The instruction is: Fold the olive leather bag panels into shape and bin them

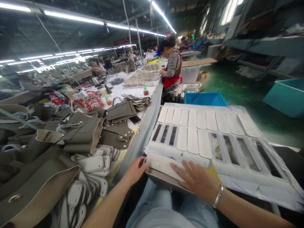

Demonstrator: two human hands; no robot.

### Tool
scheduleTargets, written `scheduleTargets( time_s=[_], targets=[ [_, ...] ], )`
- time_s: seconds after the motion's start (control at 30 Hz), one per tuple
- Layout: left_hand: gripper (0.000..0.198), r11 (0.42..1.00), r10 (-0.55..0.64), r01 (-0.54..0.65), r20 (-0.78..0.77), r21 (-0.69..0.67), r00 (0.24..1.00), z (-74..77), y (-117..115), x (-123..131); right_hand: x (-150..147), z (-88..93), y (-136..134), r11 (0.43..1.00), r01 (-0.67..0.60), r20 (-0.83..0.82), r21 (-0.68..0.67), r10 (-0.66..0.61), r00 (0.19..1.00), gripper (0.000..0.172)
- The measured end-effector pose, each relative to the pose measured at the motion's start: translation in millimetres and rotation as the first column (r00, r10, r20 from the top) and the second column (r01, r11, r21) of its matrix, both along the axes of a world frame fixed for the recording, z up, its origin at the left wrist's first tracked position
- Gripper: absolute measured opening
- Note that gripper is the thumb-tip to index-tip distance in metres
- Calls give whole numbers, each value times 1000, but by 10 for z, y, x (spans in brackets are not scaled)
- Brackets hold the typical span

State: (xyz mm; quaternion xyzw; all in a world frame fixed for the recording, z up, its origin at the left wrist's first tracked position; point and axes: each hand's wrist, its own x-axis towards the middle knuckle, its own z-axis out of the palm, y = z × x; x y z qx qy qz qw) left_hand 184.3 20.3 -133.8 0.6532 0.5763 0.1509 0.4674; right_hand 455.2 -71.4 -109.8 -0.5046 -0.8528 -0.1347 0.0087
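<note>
My left hand [136,171] grips the left end of a stack of pale oblong leather pieces [159,165] resting over my lap. My right hand [196,179], with a silver bracelet at the wrist, lies flat on top of the same stack, fingers spread. Just beyond the stack lies a white board [223,172] with oblong slots; many slots hold white oblong pieces [193,139], others are bare and dark.
To the left runs a long worktable [144,126] piled with olive-grey bag parts [80,133] and white padded pieces [95,164]. A person in a red apron [172,68] works farther along. Blue bins [204,98] stand on the green floor; another blue bin [286,95] is at right.
</note>
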Motion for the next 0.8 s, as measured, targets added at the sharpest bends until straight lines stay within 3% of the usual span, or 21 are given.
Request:
scheduleTargets(
  time_s=[0.13,0.3,0.47,0.63,0.8],
  targets=[
    [42,998,-38,37,-7,-46,999,6,-3,89,52,10,-32,999,-19,-2,-31,19,1000,64],
    [32,983,-135,151,-145,108,980,89,129,114,123,-2,15,995,-35,-94,-94,27,995,75],
    [38,958,-187,227,-215,175,958,104,181,67,197,-71,83,983,-99,-200,-158,66,977,80],
    [41,950,-212,261,-261,171,942,146,219,51,114,-143,152,982,-122,-129,-142,104,986,75],
    [56,918,-249,374,-545,129,800,242,284,119,-152,-51,249,963,-19,4,-268,21,1000,71]
  ],
)
